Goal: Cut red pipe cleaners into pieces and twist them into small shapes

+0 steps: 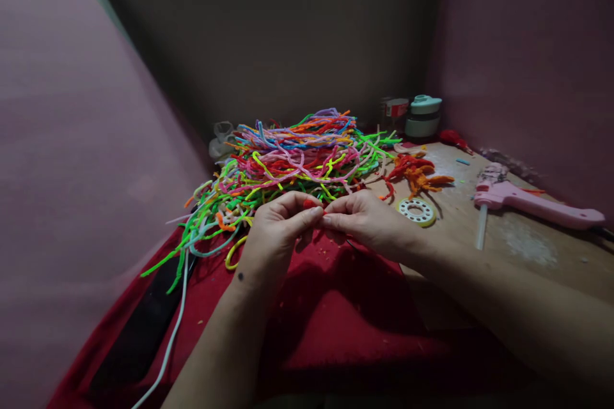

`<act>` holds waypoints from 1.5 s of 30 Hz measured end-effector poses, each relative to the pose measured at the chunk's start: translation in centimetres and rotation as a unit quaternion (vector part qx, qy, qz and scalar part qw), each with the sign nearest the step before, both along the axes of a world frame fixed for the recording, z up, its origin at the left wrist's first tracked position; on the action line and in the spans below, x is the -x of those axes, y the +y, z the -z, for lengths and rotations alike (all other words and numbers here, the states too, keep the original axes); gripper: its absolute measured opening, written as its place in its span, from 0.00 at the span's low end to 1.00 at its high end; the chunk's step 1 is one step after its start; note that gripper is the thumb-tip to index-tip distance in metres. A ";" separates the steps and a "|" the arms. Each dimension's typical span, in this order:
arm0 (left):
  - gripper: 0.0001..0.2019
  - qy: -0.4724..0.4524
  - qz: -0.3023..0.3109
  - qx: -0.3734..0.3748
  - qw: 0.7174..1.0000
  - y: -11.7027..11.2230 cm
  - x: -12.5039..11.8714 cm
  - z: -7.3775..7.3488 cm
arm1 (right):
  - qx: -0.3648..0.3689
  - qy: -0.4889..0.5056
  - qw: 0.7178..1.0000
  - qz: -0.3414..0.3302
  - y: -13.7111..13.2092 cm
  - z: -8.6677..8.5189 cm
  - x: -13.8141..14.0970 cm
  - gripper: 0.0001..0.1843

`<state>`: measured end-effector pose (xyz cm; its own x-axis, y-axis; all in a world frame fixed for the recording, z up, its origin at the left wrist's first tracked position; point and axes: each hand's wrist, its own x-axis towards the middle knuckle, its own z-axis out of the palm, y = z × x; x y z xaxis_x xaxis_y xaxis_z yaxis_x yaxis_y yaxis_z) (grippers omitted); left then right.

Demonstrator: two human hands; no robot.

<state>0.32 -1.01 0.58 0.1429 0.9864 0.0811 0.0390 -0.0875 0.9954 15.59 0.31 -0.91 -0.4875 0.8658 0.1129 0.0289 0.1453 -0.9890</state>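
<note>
My left hand (288, 220) and my right hand (352, 217) meet fingertip to fingertip above the red cloth (330, 307). Between them they pinch a small red fuzzy piece (311, 204), which looks like pipe cleaner; most of it is hidden by the fingers. A thin dark strand shows just below the right fingers. Right behind both hands lies a large heap of multicoloured pipe cleaners (297, 163), with green ones trailing off to the left.
On the right, a pink hot glue gun (542, 201) rests on a tan board (446, 166), near a tape roll (416, 211) and orange-red pipe cleaner pieces (417, 174). A teal-lidded container (423, 116) stands behind. At left lie a black phone-like slab (139, 332) and a white cable (175, 332).
</note>
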 end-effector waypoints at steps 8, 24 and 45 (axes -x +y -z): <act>0.03 0.166 -0.140 -0.236 0.947 -0.1 -0.7 1.4 | 0.045 0.009 0.999 0.022 0.2 0.0 0.5 0.12; 0.03 0.158 -0.136 -0.137 0.968 0.3 -0.7 0.9 | 0.079 -0.029 0.994 0.071 -0.3 -0.1 1.0 0.13; 0.10 0.056 -0.073 -0.038 0.995 1.1 -0.1 0.7 | 0.123 0.102 0.987 0.016 0.2 1.1 0.8 0.02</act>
<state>0.39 0.06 -0.09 0.0110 0.9888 0.1488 0.1676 -0.1486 0.9746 14.82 0.56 -2.06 -0.4480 0.8940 -0.0100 -0.1747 -0.0985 -0.9797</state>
